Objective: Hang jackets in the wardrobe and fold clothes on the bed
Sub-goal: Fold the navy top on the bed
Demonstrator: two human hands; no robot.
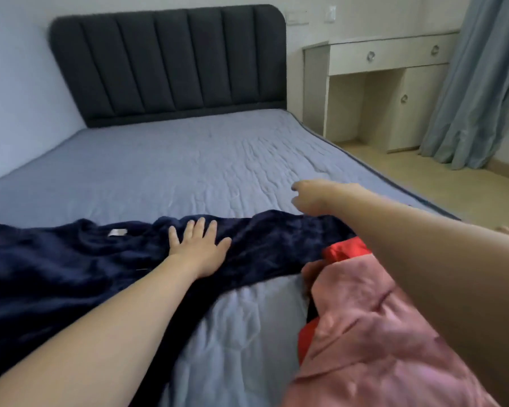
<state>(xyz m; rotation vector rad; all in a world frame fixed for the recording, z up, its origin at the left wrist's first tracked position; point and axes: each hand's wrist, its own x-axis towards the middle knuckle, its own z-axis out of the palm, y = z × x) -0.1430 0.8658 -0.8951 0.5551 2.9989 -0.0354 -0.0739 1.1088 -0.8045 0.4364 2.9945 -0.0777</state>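
Pressing flat-fingered, left hand [202,248] holds navy garment [71,259], white label [117,232] unreadable; right hand [312,196] blurred, fingers' state unclear.

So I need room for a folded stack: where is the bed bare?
Bare mattress runs from the navy garment up to the headboard. A smaller bare patch lies between it and the pink and red clothes. The near edge is crowded: left hand lies flat on navy, right hand hovers at its far end.
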